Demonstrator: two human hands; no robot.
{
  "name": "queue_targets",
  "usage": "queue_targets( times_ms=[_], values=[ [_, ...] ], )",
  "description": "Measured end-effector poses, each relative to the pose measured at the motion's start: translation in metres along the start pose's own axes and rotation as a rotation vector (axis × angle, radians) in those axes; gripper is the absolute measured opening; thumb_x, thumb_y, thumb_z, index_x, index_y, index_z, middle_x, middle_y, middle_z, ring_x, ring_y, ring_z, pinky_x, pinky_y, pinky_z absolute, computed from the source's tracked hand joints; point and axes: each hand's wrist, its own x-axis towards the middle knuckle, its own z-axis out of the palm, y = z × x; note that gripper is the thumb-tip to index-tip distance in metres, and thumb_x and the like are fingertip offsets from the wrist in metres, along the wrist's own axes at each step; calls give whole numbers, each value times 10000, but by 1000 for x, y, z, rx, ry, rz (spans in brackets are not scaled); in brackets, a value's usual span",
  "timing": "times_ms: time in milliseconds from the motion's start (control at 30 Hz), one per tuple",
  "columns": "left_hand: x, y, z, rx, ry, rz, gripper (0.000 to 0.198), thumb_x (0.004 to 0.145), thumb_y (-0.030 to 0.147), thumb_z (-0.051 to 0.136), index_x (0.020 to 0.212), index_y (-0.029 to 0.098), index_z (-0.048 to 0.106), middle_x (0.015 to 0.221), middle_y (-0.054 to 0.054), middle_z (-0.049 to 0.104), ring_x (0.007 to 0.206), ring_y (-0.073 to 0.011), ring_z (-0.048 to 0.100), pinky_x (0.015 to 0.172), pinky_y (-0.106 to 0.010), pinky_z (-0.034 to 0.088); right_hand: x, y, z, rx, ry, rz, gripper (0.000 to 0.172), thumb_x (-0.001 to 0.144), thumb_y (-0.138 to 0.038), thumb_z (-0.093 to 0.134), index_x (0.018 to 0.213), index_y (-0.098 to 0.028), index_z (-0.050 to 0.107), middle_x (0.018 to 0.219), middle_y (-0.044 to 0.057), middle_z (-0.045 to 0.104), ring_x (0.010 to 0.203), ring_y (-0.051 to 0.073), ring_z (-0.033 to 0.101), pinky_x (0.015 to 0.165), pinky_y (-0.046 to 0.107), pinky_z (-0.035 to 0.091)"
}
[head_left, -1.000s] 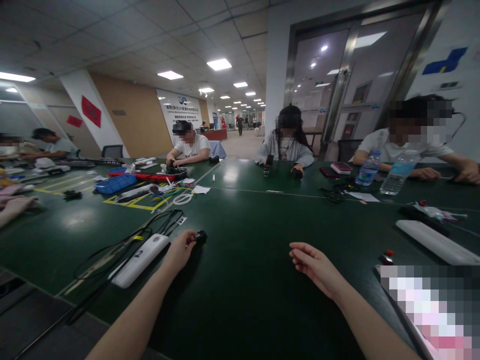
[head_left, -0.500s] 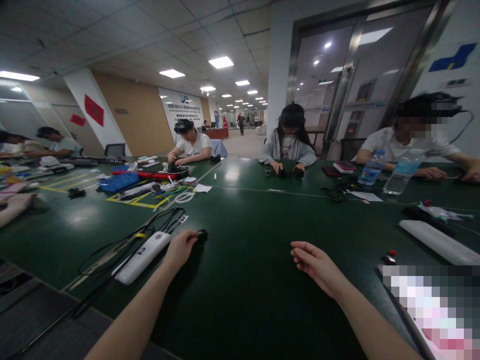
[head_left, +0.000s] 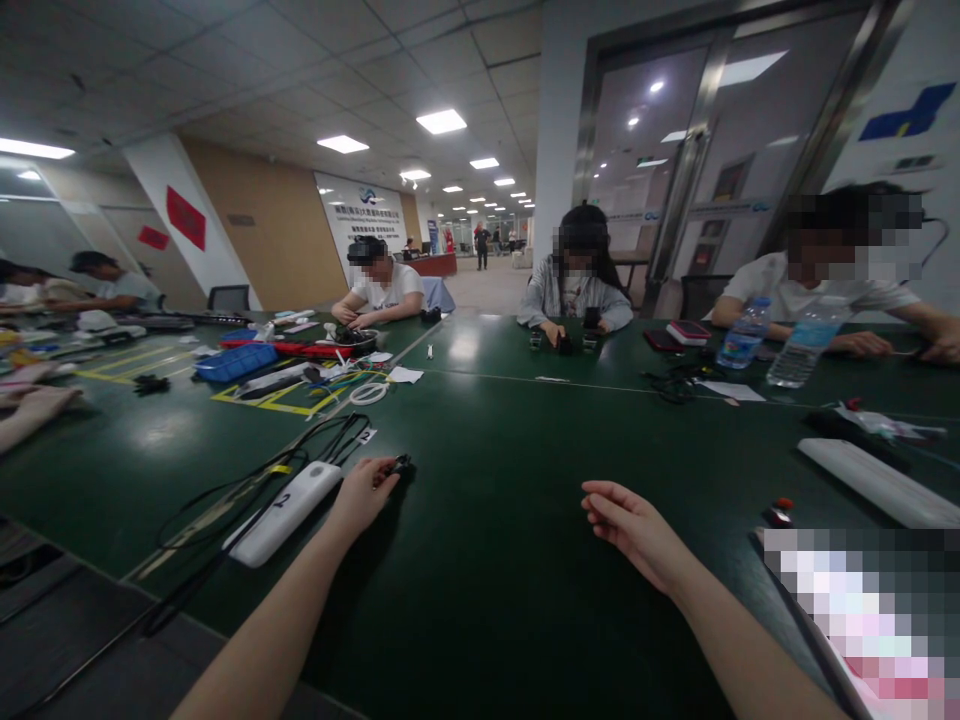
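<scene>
My left hand (head_left: 361, 494) rests on the dark green table (head_left: 487, 560), fingers pinched on a small black object (head_left: 402, 463) at their tips. Just left of that hand lies a white power strip marked "2" (head_left: 283, 512) with black cables (head_left: 225, 495) looping around it. My right hand (head_left: 634, 530) lies on the table to the right, fingers loosely curled with nothing visible in them. A small red-and-black object (head_left: 780, 513) sits beyond my right wrist.
Three people sit across the table, and other hands reach in at the far left (head_left: 34, 405). Two water bottles (head_left: 802, 345) stand at the right. A white strip (head_left: 874, 482) lies at the right, a blue tray (head_left: 236, 361) and tools at the back left.
My hands have barely moved. The person opposite has lowered both hands to the small objects on the table.
</scene>
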Motion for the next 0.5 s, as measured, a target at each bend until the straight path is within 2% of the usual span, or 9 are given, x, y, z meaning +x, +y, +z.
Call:
queue_targets(
  times_ms=[267,500],
  values=[
    [2,-1,3,-93,-19,-113,384,698,427,473,935,141,569,855,-63,637,745,-182,607,676,-287,479,7,9,-5,14,-23,-18,246,702,-304,606,938,-234,605,867,26,594,753,137,545,678,282,453],
    [0,3,0,-147,-24,-109,399,693,441,473,939,139,562,855,-61,652,762,-184,607,689,-291,469,3,4,-1,23,-10,-3,228,699,-290,611,918,-226,611,839,21,591,732,126,541,665,265,450]
  ],
)
